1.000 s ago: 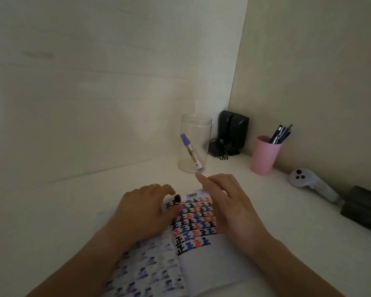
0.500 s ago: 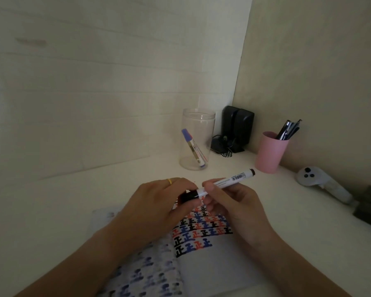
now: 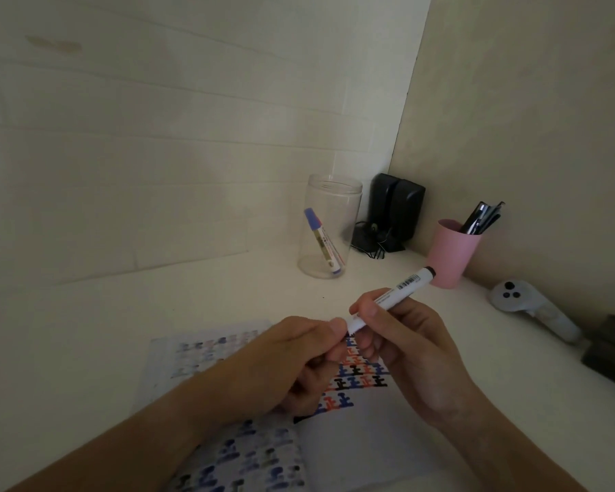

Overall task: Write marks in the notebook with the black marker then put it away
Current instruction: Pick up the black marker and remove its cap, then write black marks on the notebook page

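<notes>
Right hand (image 3: 402,346): fingers closed around the white barrel of the black marker (image 3: 387,300), held above the notebook, its far end raised toward the pink cup.

Left hand (image 3: 295,363): fingers curled shut at the marker's near end, thumb tip against the barrel. The cap is hidden inside this hand; whether it is on or off cannot be told.

Notebook (image 3: 363,445): open flat on the worktop (image 3: 228,296) beneath both hands. Right page carries rows of black, blue and red marks near the top, with blank paper below. Left page shows fainter marks.

Clear jar (image 3: 331,230): upright, behind the notebook, lidless, holding one blue-capped marker (image 3: 322,243) leaning inside.

Pink cup (image 3: 451,255): right of the jar, holding dark pens.

Black speakers (image 3: 395,211): in the corner, with tangled cable.

White controller (image 3: 526,300): on the worktop at right, well apart from the notebook.

Risks, judged:
- Cap pulled off sharply: hands jerk apart and the far end could strike the pink cup, which appears to stand close behind it.
- Exposed tip brushing fingers or the page unintentionally: stray ink across the existing rows.
- Loose cap dropped: it may roll out of reach.
- Neither hand steadies the notebook; it could slide under the first stroke.
- Putting away: a careless drop could topple the light jar.
</notes>
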